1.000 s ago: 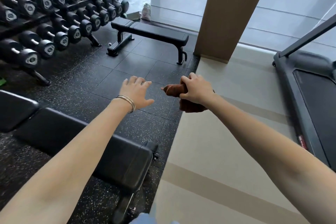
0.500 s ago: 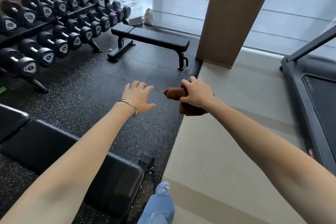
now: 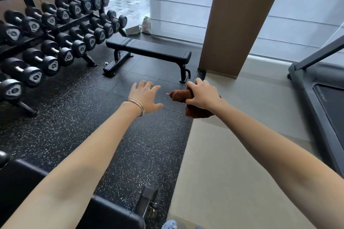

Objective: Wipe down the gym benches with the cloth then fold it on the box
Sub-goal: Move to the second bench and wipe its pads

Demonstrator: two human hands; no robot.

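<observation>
1. Underfoot, black rubber floor tiles flecked with white (image 3: 130, 154) cover the left and middle. They meet a smooth pale beige floor (image 3: 232, 163) on the right along a straight seam.
2. A tiered black rack of black round-headed dumbbells (image 3: 55, 42) fills the left side, and its feet stand on the rubber tiles.
3. A tall brown square pillar (image 3: 242, 20) rises at the upper middle, in front of white window blinds (image 3: 176, 5).
4. A dark grey treadmill (image 3: 327, 109) stands at the right edge on the beige floor.
5. A flat black padded gym bench on a black metal frame (image 3: 152, 50) stands between the rack and the pillar, well ahead of the hands. A second black padded bench (image 3: 111, 214) shows at the bottom left, partly hidden by the left forearm.
6. The left hand (image 3: 145, 96) reaches forward palm down, with fingers spread and slightly bent and the thumb out to the side. It holds nothing and touches nothing, and it hangs in the air above the tiles.
7. The right hand (image 3: 202, 96) is curled into a fist round the cloth, knuckles up.
8. The bunched reddish-brown cloth (image 3: 179, 95) pokes out of the fist towards the left hand, near it but not touching. The rest hangs below the right wrist. It is in the air over the floor seam, apart from both benches.
9. Thin silver bangles (image 3: 138, 106) circle the left wrist.
</observation>
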